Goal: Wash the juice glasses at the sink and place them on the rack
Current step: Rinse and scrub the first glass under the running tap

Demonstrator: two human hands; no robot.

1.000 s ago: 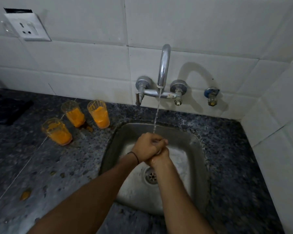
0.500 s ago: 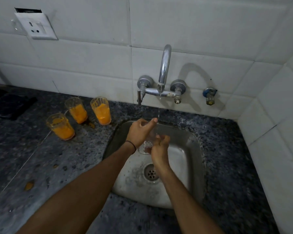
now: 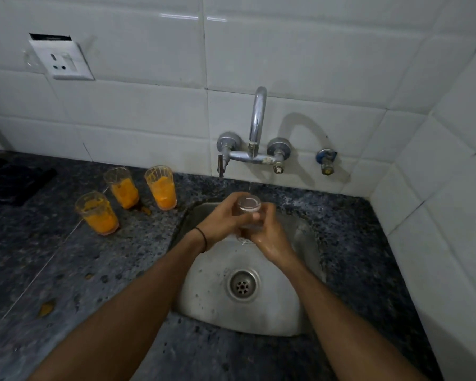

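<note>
Both hands hold one clear glass (image 3: 248, 213) upright over the sink (image 3: 308, 320), right under the thin stream from the tap (image 3: 257, 119). The left hand (image 3: 223, 220) has its fingers curled around the glass's side; the right hand (image 3: 271, 233) wraps it from the other side, fingers closed on it. Three glasses smeared with orange juice (image 3: 127, 188) stand on the table (image 3: 66, 270), left of the sink.

No legible txt, labels or nos. anywhere
</note>
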